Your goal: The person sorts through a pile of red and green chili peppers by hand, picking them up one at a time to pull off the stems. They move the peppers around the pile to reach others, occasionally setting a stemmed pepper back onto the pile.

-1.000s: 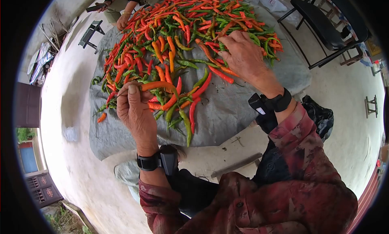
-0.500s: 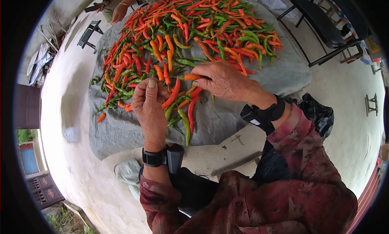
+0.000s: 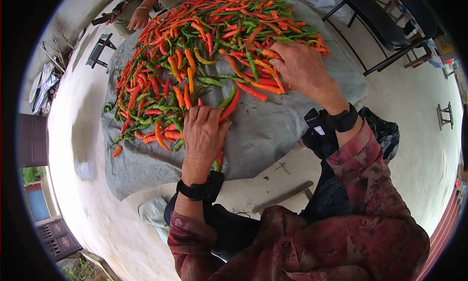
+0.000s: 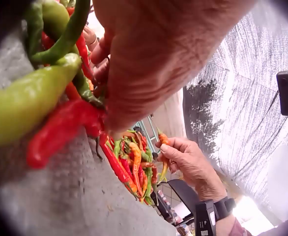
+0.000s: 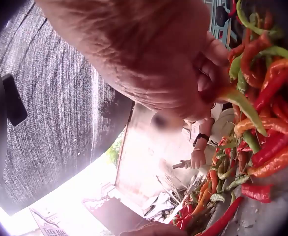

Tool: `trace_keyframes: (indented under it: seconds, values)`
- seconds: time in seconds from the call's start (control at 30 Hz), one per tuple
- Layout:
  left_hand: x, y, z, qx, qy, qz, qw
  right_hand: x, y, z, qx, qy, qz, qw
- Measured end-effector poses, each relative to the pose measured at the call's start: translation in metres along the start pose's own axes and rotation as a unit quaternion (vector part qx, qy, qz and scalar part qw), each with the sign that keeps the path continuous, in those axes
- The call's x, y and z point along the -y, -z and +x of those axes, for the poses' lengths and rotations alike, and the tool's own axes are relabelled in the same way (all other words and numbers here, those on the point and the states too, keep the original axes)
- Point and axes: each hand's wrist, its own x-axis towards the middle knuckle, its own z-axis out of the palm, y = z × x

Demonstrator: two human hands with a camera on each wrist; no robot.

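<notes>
My right hand (image 3: 304, 71) is over the right side of a big heap of chili peppers. It pinches an orange chili pepper (image 3: 271, 53) between thumb and fingers; in the right wrist view this pepper's tip (image 5: 247, 109) looks yellow-green. My left hand (image 3: 202, 135) reaches palm down onto the small group of peppers at the near edge, fingertips bent in among them. A red pepper (image 3: 231, 108) sticks out beside its index finger. In the left wrist view, a red pepper (image 4: 68, 125) and a light green one (image 4: 31, 101) lie beside that hand; its grip is mostly hidden.
The heap of red, orange and green peppers (image 3: 161, 81) covers much of a grey sheet (image 3: 263, 140). Another person's hand (image 3: 139, 19) hangs beyond the far left side. A black chair (image 3: 375, 28) stands at the right, a small stool (image 3: 101, 49) at the left.
My right hand took the orange pepper from my left hand and has carried it to the right side of the heap. My left hand has come down onto the near peppers.
</notes>
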Motion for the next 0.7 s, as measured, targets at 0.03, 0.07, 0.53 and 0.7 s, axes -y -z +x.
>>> trace_keyframes:
  seconds: [0.03, 0.07, 0.53, 0.7]
  values:
    - [-0.002, 0.0, 0.0, 0.002, -0.003, 0.032, 0.999, -0.004, 0.001, 0.0, -0.022, 0.009, -0.044, 0.999]
    - [-0.002, -0.001, 0.0, 0.002, -0.005, 0.032, 0.999, -0.007, 0.002, -0.001, -0.044, 0.017, -0.088, 0.995]
    - [0.005, -0.002, 0.001, -0.042, 0.016, -0.082, 0.996, 0.078, -0.034, -0.021, 0.065, 0.192, 0.12, 0.972]
    - [0.01, 0.009, -0.003, -0.053, 0.027, -0.116, 0.991, 0.077, -0.044, -0.019, 0.044, 0.246, 0.123, 0.96]
